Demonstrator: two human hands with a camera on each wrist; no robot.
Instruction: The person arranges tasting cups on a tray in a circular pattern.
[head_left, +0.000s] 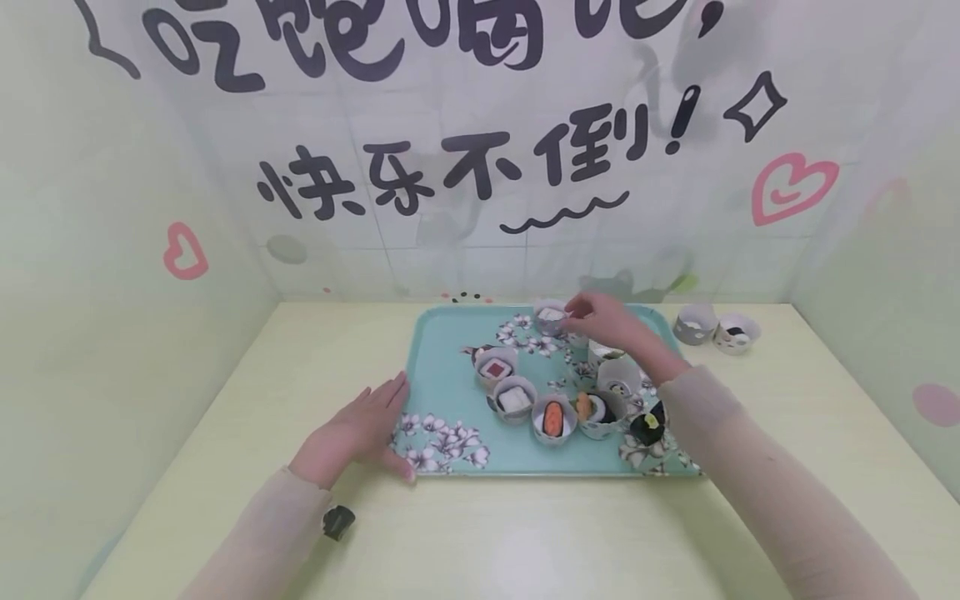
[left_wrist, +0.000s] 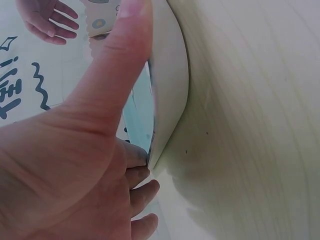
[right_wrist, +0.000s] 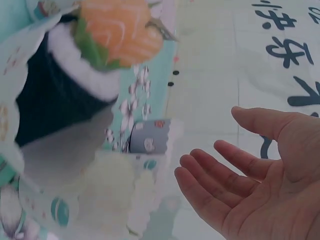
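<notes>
My left hand (head_left: 360, 425) rests at the near left corner of a light blue flowered tray (head_left: 450, 333), its fingers along the side. In the left wrist view, the thumb (left_wrist: 112, 70) lies over the tray's rim. My right hand (head_left: 603, 319) hovers over the tray's far side, beside a grey paper cup (head_left: 551, 323) with white food in it. The right wrist view shows that hand (right_wrist: 250, 175) relaxed, with nothing in it and apart from the cup (right_wrist: 149, 137). Closer to that camera is a seaweed-wrapped sushi roll (right_wrist: 65, 90) topped with orange slices.
Several paper cups of sushi curve across the tray, including one with an orange-topped piece (head_left: 553, 419). A dark sushi piece (head_left: 649, 425) lies at the tray's right. Two cups (head_left: 694, 325) stand on the table beyond the tray. Another dark piece (head_left: 338, 522) lies by the left sleeve.
</notes>
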